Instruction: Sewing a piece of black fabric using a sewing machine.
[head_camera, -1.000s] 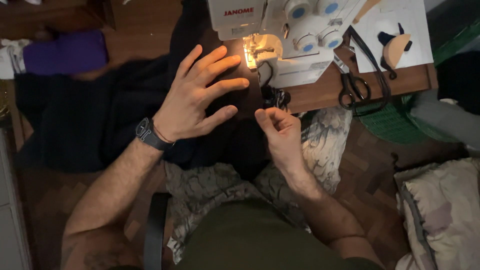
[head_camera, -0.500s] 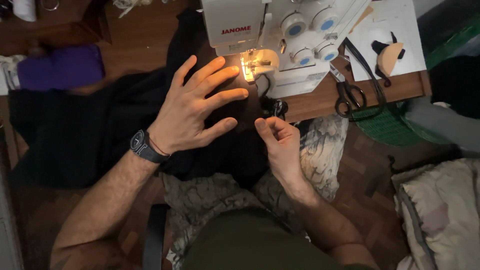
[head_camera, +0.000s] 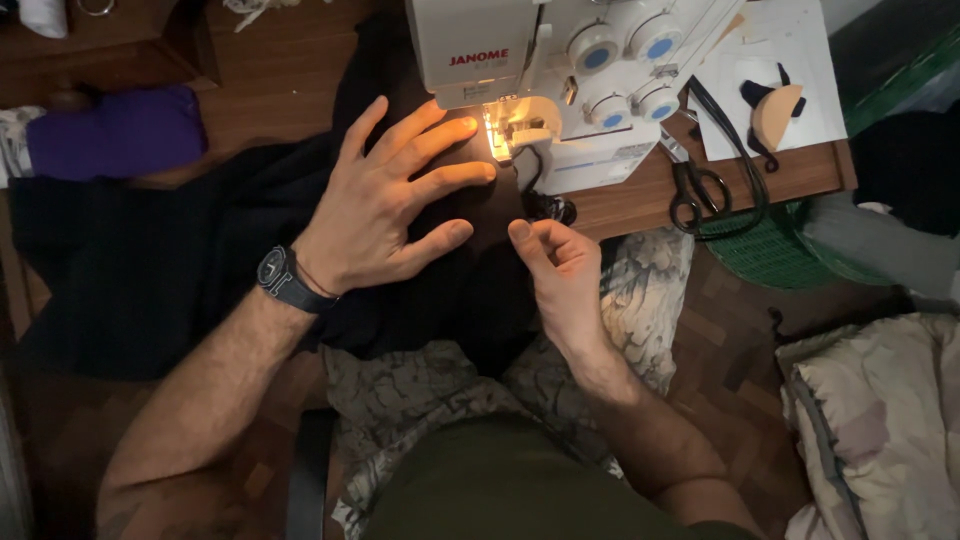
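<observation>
My left hand (head_camera: 385, 205) lies flat with fingers spread on a black fabric (head_camera: 180, 260), fingertips close to the lit needle area (head_camera: 500, 135) of a white sewing machine (head_camera: 560, 70). A dark watch (head_camera: 280, 280) is on that wrist. My right hand (head_camera: 560, 265) sits at the table's front edge, just below the machine, with thumb and fingers pinched on the edge of the black fabric. The fabric runs from under the machine's foot across the wooden table and down over my lap.
Black scissors (head_camera: 695, 190) lie right of the machine, beside a white paper (head_camera: 790, 110) with a tan and black piece on it. A purple cloth roll (head_camera: 120, 130) rests at the far left. A green basket (head_camera: 765, 240) and a pale cushion (head_camera: 880, 420) stand on the floor at right.
My left hand has slid slightly forward toward the needle with the fabric. The right hand keeps its pinch near the table edge and has barely moved.
</observation>
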